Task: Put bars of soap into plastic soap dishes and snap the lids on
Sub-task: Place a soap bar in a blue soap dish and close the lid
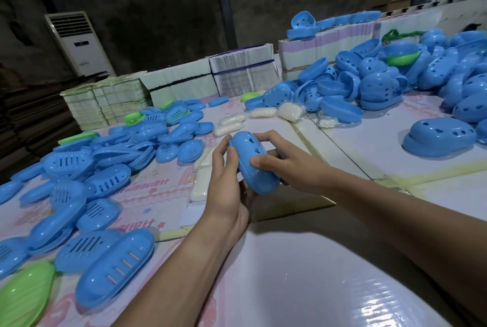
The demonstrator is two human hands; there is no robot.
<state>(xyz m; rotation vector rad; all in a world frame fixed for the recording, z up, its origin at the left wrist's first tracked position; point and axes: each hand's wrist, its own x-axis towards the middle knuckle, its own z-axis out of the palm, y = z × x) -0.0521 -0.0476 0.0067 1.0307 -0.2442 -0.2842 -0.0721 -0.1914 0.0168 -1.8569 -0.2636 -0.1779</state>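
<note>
The closed soap dish [254,165] sits mid-surface [303,274] between both hands — left hand [229,189] on its left, right hand [287,165] on its right. Left of the dish lie the slotted trays [87,194]; behind it, soap bars [229,122]; to its right and behind, the heap of lids [395,78]. Behind the bars stand bundled card stacks [245,73].

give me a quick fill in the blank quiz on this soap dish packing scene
1. Both hands hold a closed soap dish coloured ____.
2. The lone soap dish at the near left edge is coloured ____.
3. The wrapped soap bars lying beyond the hands are coloured ____.
4. The left hand and right hand together hold ____ dish.

Missing words: blue; green; white; one
</note>
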